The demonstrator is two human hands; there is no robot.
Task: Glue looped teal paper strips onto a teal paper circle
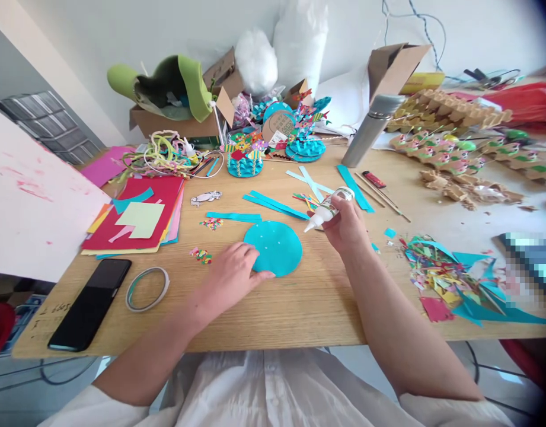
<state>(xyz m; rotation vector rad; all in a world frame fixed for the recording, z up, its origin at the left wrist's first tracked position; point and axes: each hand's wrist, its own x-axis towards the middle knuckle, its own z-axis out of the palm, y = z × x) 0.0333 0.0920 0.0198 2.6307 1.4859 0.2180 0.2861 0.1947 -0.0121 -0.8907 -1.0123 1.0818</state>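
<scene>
A round blue paper disc (pixel 277 252) lies flat on the table in front of me, with a few small white dots on its upper part. My left hand (pixel 235 270) holds the disc's left edge, fingers on top and thumb along the lower rim. In my right hand (pixel 346 225) is a white glue bottle (pixel 330 207), tilted so its nozzle points down and left. That nozzle hangs just above the disc's upper right edge. Blue paper strips (pixel 277 204) lie behind the disc. Two little piles of colourful paper bits (pixel 201 255) sit to its left.
At left are a phone (pixel 90 305), a tape roll (pixel 147 289) and stacked coloured paper (pixel 130 219). Paper scraps (pixel 450 273) spread at right. A steel flask (pixel 370 130), finished-looking blue paper crafts (pixel 245 157) and egg cartons (pixel 459 107) stand at the back.
</scene>
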